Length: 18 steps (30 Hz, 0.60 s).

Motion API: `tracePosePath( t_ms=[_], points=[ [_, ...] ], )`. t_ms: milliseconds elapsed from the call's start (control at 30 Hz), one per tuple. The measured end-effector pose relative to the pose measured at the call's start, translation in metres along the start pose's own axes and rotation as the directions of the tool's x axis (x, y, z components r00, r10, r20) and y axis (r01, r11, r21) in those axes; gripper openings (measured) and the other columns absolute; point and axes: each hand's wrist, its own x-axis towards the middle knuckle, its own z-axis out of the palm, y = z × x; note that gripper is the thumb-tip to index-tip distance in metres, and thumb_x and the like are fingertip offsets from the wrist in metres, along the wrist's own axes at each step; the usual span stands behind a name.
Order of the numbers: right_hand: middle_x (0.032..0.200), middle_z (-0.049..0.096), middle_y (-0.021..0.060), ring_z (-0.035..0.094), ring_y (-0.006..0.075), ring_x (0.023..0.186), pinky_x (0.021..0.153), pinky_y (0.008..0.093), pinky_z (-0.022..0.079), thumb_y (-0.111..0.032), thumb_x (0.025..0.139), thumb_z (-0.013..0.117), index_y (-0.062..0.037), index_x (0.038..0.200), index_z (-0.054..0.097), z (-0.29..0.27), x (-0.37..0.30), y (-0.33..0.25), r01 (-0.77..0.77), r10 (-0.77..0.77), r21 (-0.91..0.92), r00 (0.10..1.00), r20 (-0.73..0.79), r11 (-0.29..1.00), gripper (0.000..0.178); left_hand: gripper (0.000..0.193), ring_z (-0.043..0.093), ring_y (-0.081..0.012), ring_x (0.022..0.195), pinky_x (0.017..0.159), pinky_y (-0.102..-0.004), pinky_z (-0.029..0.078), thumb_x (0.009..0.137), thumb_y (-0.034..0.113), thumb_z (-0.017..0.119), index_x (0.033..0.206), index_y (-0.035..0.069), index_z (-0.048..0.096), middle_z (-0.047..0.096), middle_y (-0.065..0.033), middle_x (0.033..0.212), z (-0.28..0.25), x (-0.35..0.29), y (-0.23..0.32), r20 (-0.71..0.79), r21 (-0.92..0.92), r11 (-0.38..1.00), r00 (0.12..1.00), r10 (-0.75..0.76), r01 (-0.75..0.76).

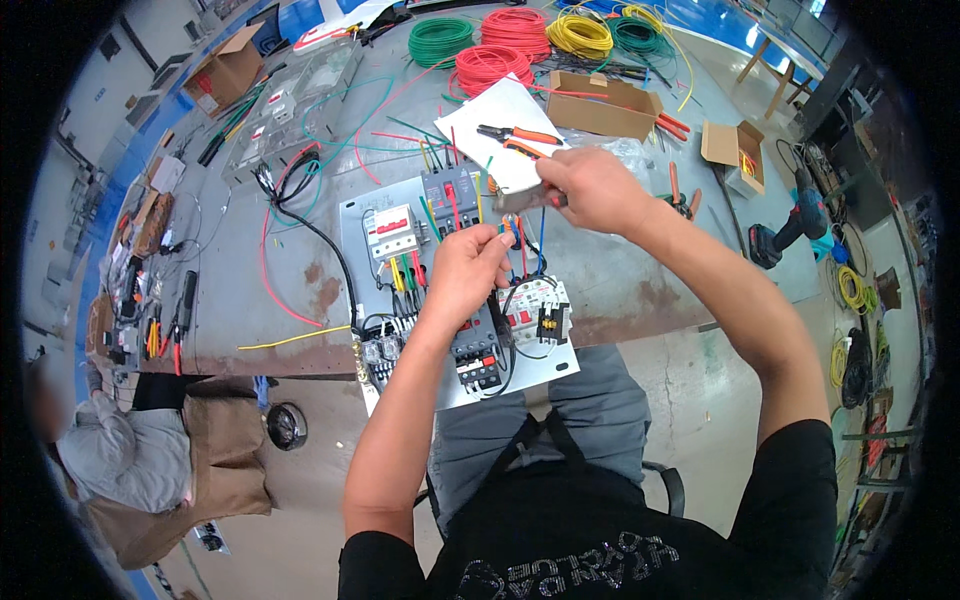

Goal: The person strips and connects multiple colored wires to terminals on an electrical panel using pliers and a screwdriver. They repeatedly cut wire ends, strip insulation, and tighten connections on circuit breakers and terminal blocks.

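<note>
My left hand (468, 272) pinches wires (511, 232), likely steadying them; my right hand (590, 185) grips a grey tool (520, 200) beyond. The panel (405, 192) overhangs the table's (625, 275) near edge, probably for reach.

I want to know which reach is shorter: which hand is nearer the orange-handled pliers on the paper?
Right. The right hand is close to the pliers, below and right in view; the left hand is farther below, left, over the panel.
</note>
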Motion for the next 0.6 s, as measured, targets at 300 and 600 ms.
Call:
tracePosePath(
  t_ms=[300, 600],
  points=[
    [0.080, 0.067, 0.0022, 0.063, 0.0164, 0.076, 0.072, 0.0390, 0.052, -0.046, 0.107, 0.062, -0.0021, 0.097, 0.066, 0.029, -0.096, 0.018, -0.508, 0.648, 0.755, 0.747, 0.146, 0.415, 0.046, 0.036, 0.076, -0.0164, 0.097, 0.081, -0.0303, 0.058, 0.103, 0.015, 0.068, 0.134, -0.005, 0.067, 0.079, -0.0139, 0.109, -0.017, -0.037, 0.021, -0.248, 0.230, 0.966, 0.952, 0.179, -0.121],
    [0.095, 0.072, 0.0158, 0.068, 0.0277, 0.089, 0.084, 0.0394, 0.052, -0.040, 0.108, 0.061, -0.0040, 0.124, 0.070, 0.026, -0.128, -0.023, -0.603, 0.592, 0.500, 0.780, 0.204, 0.621, 0.041, 0.031, 0.071, -0.0256, 0.069, 0.064, -0.0403, 0.053, 0.094, 0.020, 0.080, 0.116, 0.000, 0.072, 0.075, -0.0134, 0.084, 0.004, -0.042, 0.035, -0.344, 0.619, 0.772, 0.833, 0.433, -0.146]
  ],
)
